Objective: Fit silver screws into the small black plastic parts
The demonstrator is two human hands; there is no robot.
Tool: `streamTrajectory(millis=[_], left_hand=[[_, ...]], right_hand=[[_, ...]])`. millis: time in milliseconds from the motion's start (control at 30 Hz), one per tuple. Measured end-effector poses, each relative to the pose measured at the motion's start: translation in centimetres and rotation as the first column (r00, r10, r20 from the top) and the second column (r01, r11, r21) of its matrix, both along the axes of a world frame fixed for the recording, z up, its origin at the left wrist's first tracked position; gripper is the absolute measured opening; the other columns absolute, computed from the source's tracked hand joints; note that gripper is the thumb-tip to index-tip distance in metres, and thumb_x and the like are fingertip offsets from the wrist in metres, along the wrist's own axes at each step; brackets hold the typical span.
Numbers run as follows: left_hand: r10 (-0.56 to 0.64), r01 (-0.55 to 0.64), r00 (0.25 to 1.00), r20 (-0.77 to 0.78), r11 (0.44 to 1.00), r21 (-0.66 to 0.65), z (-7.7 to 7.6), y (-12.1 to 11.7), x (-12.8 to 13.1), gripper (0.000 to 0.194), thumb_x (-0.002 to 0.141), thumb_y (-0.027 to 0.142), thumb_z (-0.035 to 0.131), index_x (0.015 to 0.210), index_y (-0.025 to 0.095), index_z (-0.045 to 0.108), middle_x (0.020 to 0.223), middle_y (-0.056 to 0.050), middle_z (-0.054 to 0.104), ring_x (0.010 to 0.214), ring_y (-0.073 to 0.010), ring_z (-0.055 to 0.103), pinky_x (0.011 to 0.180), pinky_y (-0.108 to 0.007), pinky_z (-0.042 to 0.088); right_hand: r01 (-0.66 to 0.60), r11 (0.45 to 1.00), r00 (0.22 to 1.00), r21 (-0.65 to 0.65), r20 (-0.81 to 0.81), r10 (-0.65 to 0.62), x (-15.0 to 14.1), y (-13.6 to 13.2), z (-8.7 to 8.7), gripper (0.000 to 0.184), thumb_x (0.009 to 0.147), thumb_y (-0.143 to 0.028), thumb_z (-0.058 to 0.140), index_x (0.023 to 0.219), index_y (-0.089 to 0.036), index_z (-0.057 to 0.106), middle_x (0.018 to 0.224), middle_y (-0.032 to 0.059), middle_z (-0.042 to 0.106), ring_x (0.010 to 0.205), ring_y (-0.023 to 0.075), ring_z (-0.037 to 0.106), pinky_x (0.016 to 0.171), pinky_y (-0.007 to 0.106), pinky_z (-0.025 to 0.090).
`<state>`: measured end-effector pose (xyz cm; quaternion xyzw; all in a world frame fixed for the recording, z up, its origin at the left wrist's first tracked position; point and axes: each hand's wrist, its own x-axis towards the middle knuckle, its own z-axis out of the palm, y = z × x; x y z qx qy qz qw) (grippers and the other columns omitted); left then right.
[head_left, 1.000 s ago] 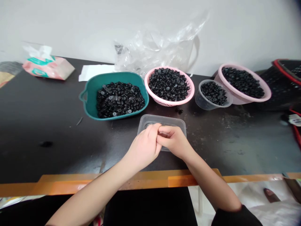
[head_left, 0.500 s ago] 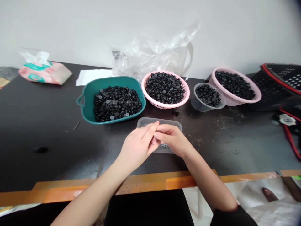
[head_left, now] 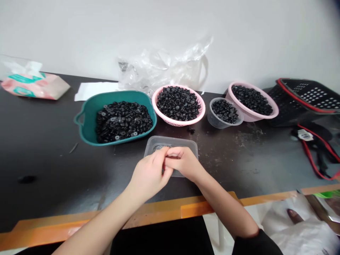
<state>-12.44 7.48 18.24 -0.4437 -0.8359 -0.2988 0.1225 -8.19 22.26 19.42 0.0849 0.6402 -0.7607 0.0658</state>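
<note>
My left hand (head_left: 151,170) and my right hand (head_left: 183,162) meet above a clear plastic box (head_left: 191,145) holding small metallic pieces. Fingers of both hands are closed and pressed together at the tips; whatever is between them is hidden. Behind the hands stands a teal basin (head_left: 87,131) with many flat black discs (head_left: 123,122), some with a centre hole. A pink basket (head_left: 183,123) to its right is heaped with black cap-like parts (head_left: 178,103). Further right, a clear round tub (head_left: 218,122) holds small black parts.
A second pink basket (head_left: 249,115) of black parts and a black crate (head_left: 284,109) with red trim stand at the right. Crumpled clear plastic (head_left: 164,67) leans on the wall. A tissue pack (head_left: 37,86) lies far left. Orange tape (head_left: 156,209) lines the table's front edge.
The view has turned slightly right, so things on the table appear further left. Both hands stay together over the clear box, with the left fingers now more curled.
</note>
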Motion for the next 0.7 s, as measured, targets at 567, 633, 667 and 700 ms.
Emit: streamTrajectory(millis=[567, 633, 667, 700], left_hand=[[-0.034, 0.044, 0.997, -0.066, 0.988, 0.147, 0.7, -0.2, -0.6, 0.040, 0.088, 0.014, 0.055, 0.128, 0.015, 0.054, 0.129, -0.014, 0.063, 0.113, -0.0241, 0.065, 0.093, -0.037, 0.055], [-0.070, 0.076, 0.997, -0.040, 0.974, 0.212, 1.8, -0.7, -0.1, 0.033, 0.088, 0.015, 0.061, 0.121, 0.018, 0.057, 0.129, -0.013, 0.058, 0.117, -0.0228, 0.061, 0.097, -0.037, 0.052], [-0.099, 0.099, 0.995, -0.012, 0.965, 0.242, 2.4, -1.1, 0.2, 0.030, 0.089, 0.015, 0.062, 0.118, 0.019, 0.058, 0.128, -0.012, 0.057, 0.118, -0.0214, 0.059, 0.099, -0.035, 0.050], [-0.135, 0.125, 0.991, 0.021, 0.956, 0.264, 3.1, -1.4, 0.6, 0.027, 0.089, 0.015, 0.063, 0.115, 0.019, 0.059, 0.127, -0.011, 0.055, 0.119, -0.0196, 0.057, 0.100, -0.033, 0.049]], right_hand=[[-0.057, 0.983, 0.989, -0.173, -0.143, 0.033, 0.5, 1.3, 0.8, 0.031, 0.083, -0.024, 0.071, 0.105, -0.021, 0.050, 0.089, 0.0013, 0.072, 0.084, 0.0138, 0.071, 0.081, 0.028, 0.056], [-0.161, 0.959, 0.972, -0.234, -0.206, 0.113, 1.3, 1.7, 2.0, 0.035, 0.088, -0.022, 0.069, 0.111, -0.023, 0.043, 0.095, 0.0020, 0.073, 0.088, 0.0132, 0.072, 0.084, 0.028, 0.056], [-0.228, 0.947, 0.954, -0.227, -0.246, 0.171, 1.8, 1.8, 2.6, 0.033, 0.091, -0.021, 0.066, 0.114, -0.023, 0.042, 0.099, 0.0033, 0.073, 0.092, 0.0131, 0.072, 0.087, 0.029, 0.056], [-0.282, 0.937, 0.935, -0.207, -0.279, 0.220, 2.5, 1.9, 3.2, 0.032, 0.094, -0.019, 0.063, 0.118, -0.024, 0.042, 0.103, 0.0045, 0.072, 0.096, 0.0131, 0.071, 0.090, 0.030, 0.055]])
